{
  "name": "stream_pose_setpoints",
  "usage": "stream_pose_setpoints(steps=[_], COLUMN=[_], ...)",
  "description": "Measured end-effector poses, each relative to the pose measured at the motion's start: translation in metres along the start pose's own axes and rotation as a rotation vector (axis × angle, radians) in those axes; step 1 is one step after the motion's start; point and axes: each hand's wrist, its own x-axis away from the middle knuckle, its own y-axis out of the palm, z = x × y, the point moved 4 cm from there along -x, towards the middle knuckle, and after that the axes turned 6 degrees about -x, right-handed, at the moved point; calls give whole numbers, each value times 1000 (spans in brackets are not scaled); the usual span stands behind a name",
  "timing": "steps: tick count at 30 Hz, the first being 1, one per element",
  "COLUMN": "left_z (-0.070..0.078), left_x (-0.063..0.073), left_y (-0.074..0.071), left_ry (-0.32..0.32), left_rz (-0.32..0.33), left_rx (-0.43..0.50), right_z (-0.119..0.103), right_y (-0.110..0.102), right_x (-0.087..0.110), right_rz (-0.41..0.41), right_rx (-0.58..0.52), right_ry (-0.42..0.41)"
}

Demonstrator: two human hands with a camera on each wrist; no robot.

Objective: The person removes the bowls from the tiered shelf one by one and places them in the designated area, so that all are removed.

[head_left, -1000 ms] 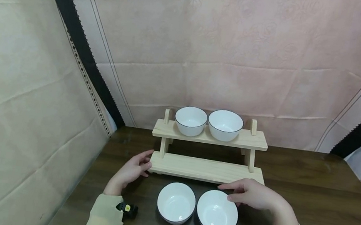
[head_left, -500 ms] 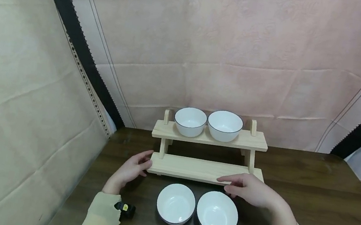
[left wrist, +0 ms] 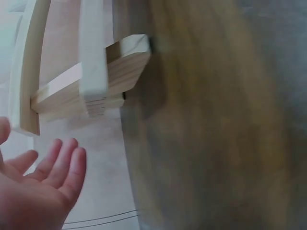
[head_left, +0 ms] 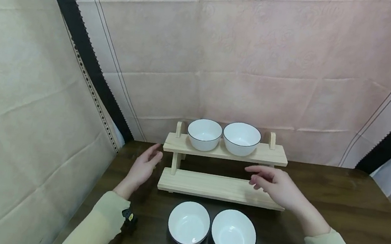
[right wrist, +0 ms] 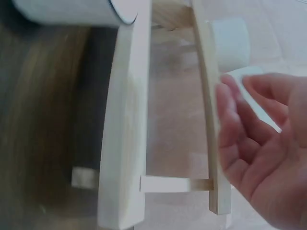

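A two-tier wooden shelf (head_left: 221,187) stands on the table, with a left bowl (head_left: 204,135) and a right bowl (head_left: 241,140) on its upper board. Two more white, dark-rimmed bowls sit in front of it: a left one (head_left: 189,224) and a right one (head_left: 233,234). My left hand (head_left: 140,169) is raised beside the shelf's left end, its fingers loosely extended and holding nothing. Over the lower board, in front of the right leg, hovers my right hand (head_left: 276,187). In the right wrist view, this hand (right wrist: 264,129) has bent, relaxed fingers with nothing between them.
The dark wooden table (head_left: 324,200) runs back to a pale cloth wall (head_left: 264,65). Another cloth panel (head_left: 29,114) slopes along the left side. Black camera straps sit on both wrists.
My left hand has left the lower board's end and risen toward the upper board. The right hand has moved up and away from the front right bowl. The bowls stay put.
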Motion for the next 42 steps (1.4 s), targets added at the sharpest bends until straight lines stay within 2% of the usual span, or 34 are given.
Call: stream_pose_setpoints(steps=[4,10,13,19,24,30,39,42], left_z=[14,26,31,41,44,47,45,45], left_x=[-10,-22,-28,-41,-48,-52,-52,-51], left_y=[-6,-13,-15,-14,-13,-10,-6,-6], left_ry=[23,27,24,30,-5,-38,-75,-96], left_rz=[7,-48,-82,-119,-141,-177,-158,-174], left_rx=[60,1,-13,-23,-67,-55,-14,-23], right_z=[-5,-17,-21,-23,-25,-26,-20,-20], right_y=[-12,-34,-42,-43,-35,-29,-23,-22], right_x=[-9,-23,-31,-50,-61,-68,-71,-71], right_rz=[116,355,408,344,314,326,371,382], right_rx=[-7,60,106,104,97,84,5,-13], right_ry=[16,31,61,150,178,187,238,253])
